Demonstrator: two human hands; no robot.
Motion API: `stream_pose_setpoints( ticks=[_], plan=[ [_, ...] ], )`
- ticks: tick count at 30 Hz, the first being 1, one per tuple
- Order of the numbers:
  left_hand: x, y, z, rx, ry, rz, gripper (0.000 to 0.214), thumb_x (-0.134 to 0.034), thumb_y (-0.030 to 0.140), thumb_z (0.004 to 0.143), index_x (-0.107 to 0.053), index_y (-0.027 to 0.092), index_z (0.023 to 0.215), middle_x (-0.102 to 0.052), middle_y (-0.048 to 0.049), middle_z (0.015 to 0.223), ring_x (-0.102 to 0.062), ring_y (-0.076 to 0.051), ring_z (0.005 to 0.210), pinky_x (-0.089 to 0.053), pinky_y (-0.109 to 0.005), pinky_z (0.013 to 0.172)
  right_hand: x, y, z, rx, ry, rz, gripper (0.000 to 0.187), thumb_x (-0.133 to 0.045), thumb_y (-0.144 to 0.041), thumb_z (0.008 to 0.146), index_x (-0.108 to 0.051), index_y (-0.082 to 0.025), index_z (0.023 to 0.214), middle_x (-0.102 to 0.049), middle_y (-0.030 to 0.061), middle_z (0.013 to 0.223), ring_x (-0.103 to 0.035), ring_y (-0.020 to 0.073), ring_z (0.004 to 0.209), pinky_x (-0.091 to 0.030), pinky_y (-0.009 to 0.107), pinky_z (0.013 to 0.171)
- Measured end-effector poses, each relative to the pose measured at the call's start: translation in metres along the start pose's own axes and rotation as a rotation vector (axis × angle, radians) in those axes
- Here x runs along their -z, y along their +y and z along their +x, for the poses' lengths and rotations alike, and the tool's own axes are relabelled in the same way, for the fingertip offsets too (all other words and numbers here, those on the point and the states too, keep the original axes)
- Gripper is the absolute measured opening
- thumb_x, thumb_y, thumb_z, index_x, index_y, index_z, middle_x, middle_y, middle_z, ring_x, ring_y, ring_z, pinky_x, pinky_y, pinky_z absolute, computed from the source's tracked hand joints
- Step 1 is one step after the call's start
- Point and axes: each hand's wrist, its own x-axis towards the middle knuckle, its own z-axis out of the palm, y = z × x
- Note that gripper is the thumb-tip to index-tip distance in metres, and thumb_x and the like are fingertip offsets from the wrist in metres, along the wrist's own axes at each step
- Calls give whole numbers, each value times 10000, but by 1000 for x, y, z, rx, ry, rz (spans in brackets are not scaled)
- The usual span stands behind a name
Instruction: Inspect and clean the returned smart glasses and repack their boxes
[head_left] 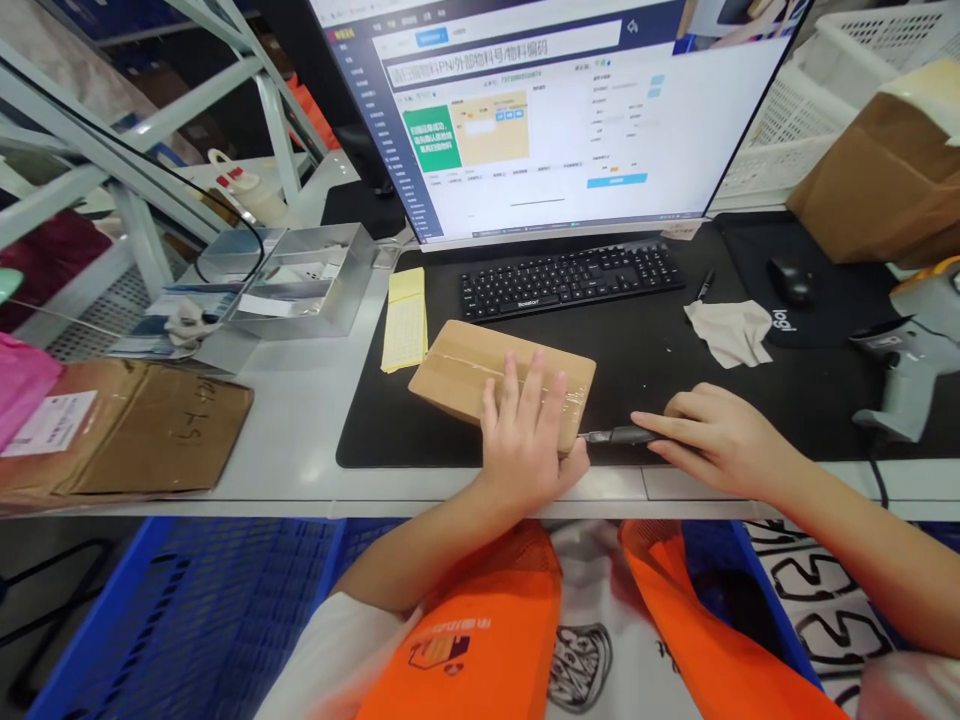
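A small taped cardboard box (457, 372) lies at an angle on the black desk mat (637, 372). My left hand (525, 425) rests on top of it, fingers spread, with the thumb near its right front corner. In my right hand (709, 435) is a dark-handled utility knife (626, 435), gripped with the index finger stretched along the handle. The knife's tip points left and meets the box's right front corner, close to my left thumb. Whether the blade has entered the cardboard I cannot tell.
Behind the box are a keyboard (570, 280) and a monitor (555, 190). Yellow slips (405, 320) lie left. A tissue (731, 332), mouse (791, 283) and barcode scanner (904, 370) are right. A larger cardboard box (161, 425) stands far left, near a grey tray (349, 290).
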Motion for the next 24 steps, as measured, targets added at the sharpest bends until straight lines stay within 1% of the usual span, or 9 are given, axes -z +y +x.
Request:
stream_pose_setpoints(
  ticks=[4, 9, 11, 13, 15, 17, 19, 21, 24],
  plan=[
    [-1, 0, -1, -20, 15, -9, 832, -573, 397, 871, -269, 124, 1596, -373, -228, 1629, -140, -426, 1591, -242, -652, 1211, -2, 7, 4, 24, 38, -5, 322, -624, -277, 994, -701, -222, 1303, -661, 52, 898, -567, 161, 752, -420, 321, 708],
    [0, -1, 0, -27, -10, 20, 810, -541, 408, 890, -258, 141, 1599, -331, -228, 1649, -135, -421, 1594, -270, -664, 1192, -9, 10, 11, 9, 46, 21, 321, -598, -315, 1012, -708, -275, 1311, -669, 48, 912, -582, 159, 758, -450, 313, 718],
    [0, -1, 0, -31, -24, 33, 795, -528, 418, 895, -268, 148, 1596, -321, -219, 1657, -129, -414, 1597, -276, -661, 1191, -11, 18, 14, 17, 42, 20, 320, -587, -340, 1020, -710, -294, 1313, -666, 49, 918, -582, 159, 757, -459, 312, 715],
    [0, -1, 0, -34, -31, 38, 787, -523, 422, 897, -277, 151, 1594, -324, -212, 1657, -132, -411, 1598, -276, -660, 1192, -10, 37, 16, -5, 45, 13, 319, -582, -370, 1024, -721, -297, 1302, -666, 57, 930, -592, 166, 769, -471, 314, 725],
    [1, 0, -1, -27, -36, 46, 773, -522, 415, 896, -296, 156, 1588, -336, -204, 1654, -151, -409, 1596, -277, -658, 1193, -7, 64, 15, -139, 99, -38, 344, -570, -415, 1029, -742, -250, 1277, -668, 81, 931, -612, 182, 800, -476, 321, 754],
    [2, 0, -2, -23, -39, 55, 758, -528, 408, 886, -331, 156, 1573, -353, -201, 1647, -176, -410, 1591, -279, -652, 1195, -6, 92, 15, -395, 197, -114, 437, -541, -464, 1037, -749, -155, 1265, -668, 116, 924, -633, 204, 852, -469, 333, 795],
    [3, 2, -1, -18, -35, 58, 745, -540, 405, 872, -372, 151, 1552, -380, -201, 1633, -215, -408, 1582, -279, -642, 1200, -8, 109, 18, -596, 272, -152, 515, -513, -488, 1038, -735, -83, 1265, -675, 143, 928, -648, 229, 897, -465, 350, 828],
    [3, 5, 1, 2, -22, 52, 721, -555, 410, 871, -413, 146, 1526, -426, -199, 1607, -287, -398, 1561, -265, -626, 1213, -15, 110, 32, -678, 294, -76, 471, -539, -455, 1017, -731, -84, 1235, -694, 153, 988, -654, 258, 948, -473, 372, 865],
    [1, 8, 5, 23, 31, 22, 614, -576, 399, 894, -500, 165, 1457, -557, -178, 1512, -437, -357, 1490, -209, -588, 1250, -33, 91, 75, -696, 226, 239, 292, -606, -389, 948, -726, -152, 1069, -713, 108, 987, -643, 262, 928, -479, 397, 883]
  ],
)
